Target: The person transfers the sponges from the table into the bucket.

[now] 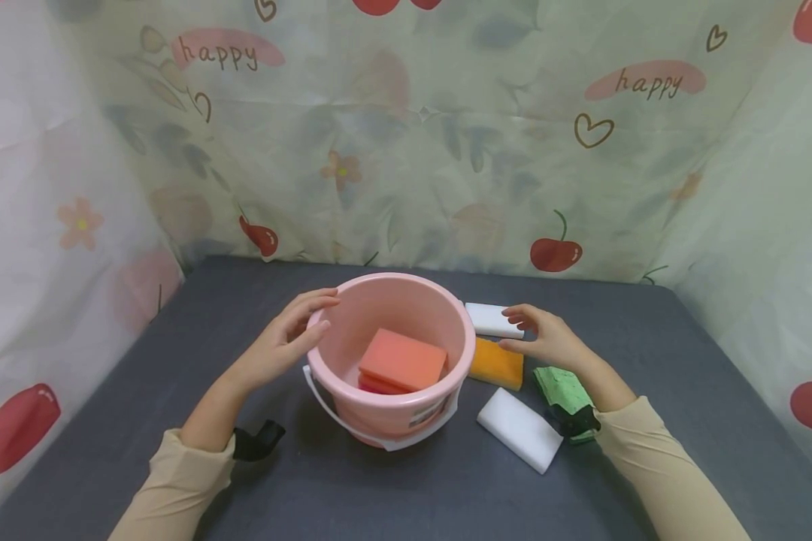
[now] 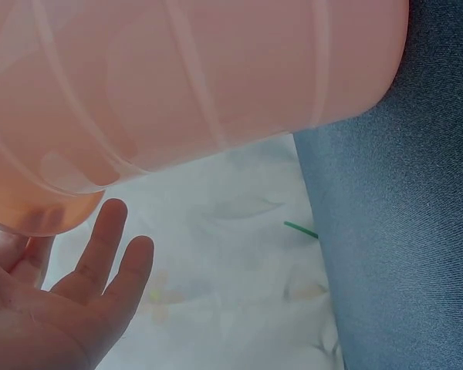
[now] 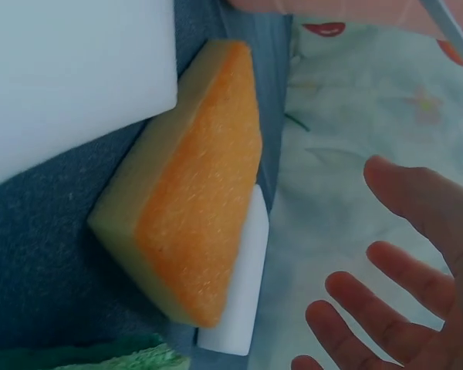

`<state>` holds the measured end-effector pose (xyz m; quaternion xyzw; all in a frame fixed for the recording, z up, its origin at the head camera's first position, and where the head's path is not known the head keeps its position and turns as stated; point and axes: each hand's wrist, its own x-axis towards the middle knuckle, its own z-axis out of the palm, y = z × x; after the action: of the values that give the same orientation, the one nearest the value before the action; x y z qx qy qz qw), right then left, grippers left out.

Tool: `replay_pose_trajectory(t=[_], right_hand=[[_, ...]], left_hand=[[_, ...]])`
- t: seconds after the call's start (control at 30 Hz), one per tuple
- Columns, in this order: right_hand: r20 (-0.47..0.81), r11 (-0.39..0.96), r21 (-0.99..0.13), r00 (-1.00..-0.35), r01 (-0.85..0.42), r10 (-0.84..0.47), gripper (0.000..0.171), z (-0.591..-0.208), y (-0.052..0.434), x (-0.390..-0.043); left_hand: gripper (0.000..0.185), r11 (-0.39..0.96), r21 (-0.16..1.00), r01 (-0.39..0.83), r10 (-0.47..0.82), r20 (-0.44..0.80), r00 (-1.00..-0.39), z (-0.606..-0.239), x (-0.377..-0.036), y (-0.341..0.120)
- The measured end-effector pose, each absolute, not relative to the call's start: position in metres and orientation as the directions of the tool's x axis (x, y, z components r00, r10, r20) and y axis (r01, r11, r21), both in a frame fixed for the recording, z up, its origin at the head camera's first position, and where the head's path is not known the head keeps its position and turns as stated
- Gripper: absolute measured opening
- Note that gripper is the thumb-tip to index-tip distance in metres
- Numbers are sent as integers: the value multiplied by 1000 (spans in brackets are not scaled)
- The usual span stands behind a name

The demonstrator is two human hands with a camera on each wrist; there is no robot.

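Pink plastic bucket (image 1: 392,353) sits at the centre of a dark grey surface (image 1: 176,338), holding an orange-red sponge (image 1: 403,359) stacked on a darker one. At the bucket's nine o'clock, the left hand (image 1: 287,338) rests relaxed, straight fingers (image 1: 321,300) against the rim. At its three o'clock, the right hand (image 1: 548,338) hovers with fingers (image 3: 386,316) spread and holding nothing, above a yellow-orange sponge (image 1: 497,364) and a white sponge (image 1: 492,320). Another white sponge (image 1: 519,430) lies at five o'clock, beside a green cloth (image 1: 563,391). Cherry-print fabric (image 1: 406,135) hangs behind.
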<state>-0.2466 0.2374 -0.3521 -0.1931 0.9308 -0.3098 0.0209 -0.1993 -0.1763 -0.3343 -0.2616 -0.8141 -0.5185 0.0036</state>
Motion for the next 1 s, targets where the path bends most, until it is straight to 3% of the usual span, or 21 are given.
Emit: replay_pose_trajectory(t=[0.37, 1.0], right_hand=[[-55, 729, -605, -896, -320, -440, 69, -368, 249, -253], [-170, 728, -616, -852, -301, -496, 83, -381, 254, -253]], left_hand=[[40, 322, 844, 428, 419, 278, -864, -333, -199, -175], [41, 328, 852, 409, 420, 256, -871, -332, -198, -176]])
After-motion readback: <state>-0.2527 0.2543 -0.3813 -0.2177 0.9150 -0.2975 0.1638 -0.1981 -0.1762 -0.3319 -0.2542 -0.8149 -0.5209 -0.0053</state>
